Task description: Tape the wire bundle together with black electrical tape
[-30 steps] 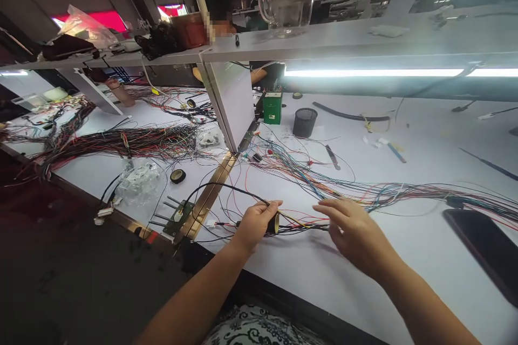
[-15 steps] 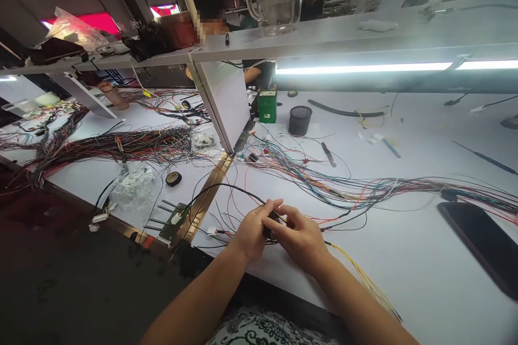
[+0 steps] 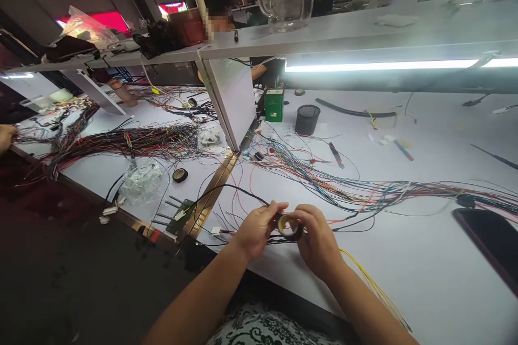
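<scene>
Black tape, wound in a roll (image 3: 292, 237), sits between a worker's two bare hands above a white counter (image 3: 404, 280), its round hole turned toward the camera. The right hand (image 3: 319, 237) has its grip closed on the roll, fingers curled over the far rim. The left hand (image 3: 256, 229), just beside it, keeps a narrow grip, thumb and forefinger pinching a black cable (image 3: 243, 190) that arcs away to the left. Yellow wires (image 3: 366, 275) trail from under the right wrist toward the near edge. Beyond the hands, a multicoloured wire bundle (image 3: 324, 178) stretches across the counter to a dark phone (image 3: 485, 242) at right. Left of the worker lie a green circuit board (image 3: 180, 215), a second tape roll (image 3: 180, 175) and a clear plastic bag (image 3: 141, 183). Farther back stand a green box (image 3: 274, 106) and a mesh cup (image 3: 307, 120); another person's hand (image 3: 6, 137) shows at far left.
</scene>
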{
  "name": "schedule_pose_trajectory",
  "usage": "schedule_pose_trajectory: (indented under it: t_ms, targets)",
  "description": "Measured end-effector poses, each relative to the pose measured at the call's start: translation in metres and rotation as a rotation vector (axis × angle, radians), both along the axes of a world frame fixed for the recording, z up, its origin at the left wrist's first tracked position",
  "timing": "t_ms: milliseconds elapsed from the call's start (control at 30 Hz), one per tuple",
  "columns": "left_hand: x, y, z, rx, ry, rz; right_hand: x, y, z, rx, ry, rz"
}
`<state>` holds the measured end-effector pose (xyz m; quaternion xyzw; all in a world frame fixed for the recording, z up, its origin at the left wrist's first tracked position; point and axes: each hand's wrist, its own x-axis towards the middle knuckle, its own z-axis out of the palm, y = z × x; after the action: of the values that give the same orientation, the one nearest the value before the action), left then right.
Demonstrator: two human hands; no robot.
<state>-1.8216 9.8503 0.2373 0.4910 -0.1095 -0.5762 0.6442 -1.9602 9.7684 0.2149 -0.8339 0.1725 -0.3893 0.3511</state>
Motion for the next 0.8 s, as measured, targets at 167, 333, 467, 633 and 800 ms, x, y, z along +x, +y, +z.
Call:
schedule_pose_trajectory:
  t_ms: [167, 333, 467, 633, 800]
  targets:
    - [0.007, 0.008, 0.003, -0.177, -0.545, -0.146, -0.01, -0.013, 0.003, 0.883, 0.127, -0.015]
    - [0.016, -0.008, 0.015, -0.463, -0.96, -0.405, 0.001, -0.033, 0.013, 0.975, 0.497, 0.046]
    - [0.02, -0.027, 0.021, -0.409, -1.044, -0.331, -0.005, -0.027, 0.013, 0.805, 0.153, 0.076]
    - [0.014, -0.033, 0.019, -0.204, -1.018, -0.22, -0.012, -0.012, 0.006, -0.01, 0.033, 0.029]
    - [0.008, -0.028, 0.012, -0.123, -0.862, -0.151, -0.013, -0.011, 0.005, -0.338, 0.018, -0.021]
